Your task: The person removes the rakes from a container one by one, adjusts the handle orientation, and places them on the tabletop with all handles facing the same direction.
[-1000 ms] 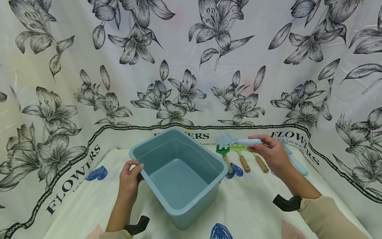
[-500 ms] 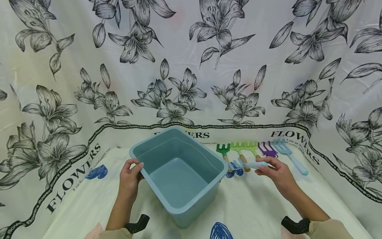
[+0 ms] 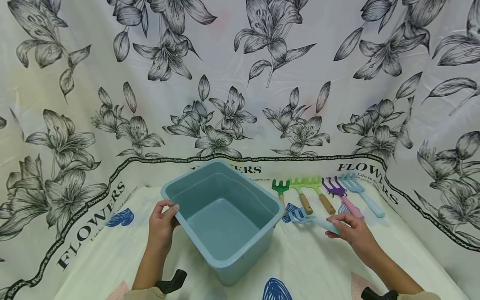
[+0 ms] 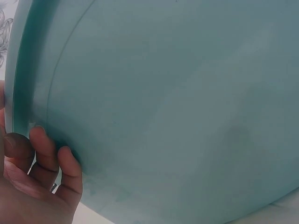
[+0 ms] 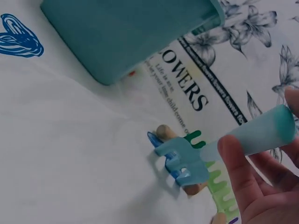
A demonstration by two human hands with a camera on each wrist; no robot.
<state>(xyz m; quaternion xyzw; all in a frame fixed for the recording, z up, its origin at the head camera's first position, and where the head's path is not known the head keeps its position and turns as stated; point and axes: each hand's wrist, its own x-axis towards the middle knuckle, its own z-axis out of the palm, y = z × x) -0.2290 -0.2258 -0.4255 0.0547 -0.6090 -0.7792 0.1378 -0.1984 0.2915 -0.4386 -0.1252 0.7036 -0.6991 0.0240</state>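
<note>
A grey-blue plastic tub point(image 3: 224, 258) stands turned at an angle on the cloth, its inside bare. My left hand point(image 3: 162, 218) grips the tub's left rim; in the left wrist view the fingers point(image 4: 70, 172) curl under that rim against the outer wall. To the tub's right, my right hand point(image 3: 352, 233) pinches a light blue toy hand rake point(image 3: 324, 223) by its handle end. The rake's tines point(image 5: 182, 161) point left, and it is held above the cloth, in front of the row of other rakes.
Behind the held rake lie a dark green rake point(image 3: 281, 187), light green rakes with wooden handles point(image 3: 305, 203) point(image 3: 327, 204), a purple rake with a pink handle point(image 3: 351, 206) and another light blue rake point(image 3: 371, 204). A flower-printed curtain point(image 3: 232, 62) hangs behind.
My right hand has brought the light blue rake down and towards me from above the row, uncovering the purple rake behind. The left hand and tub have stayed put.
</note>
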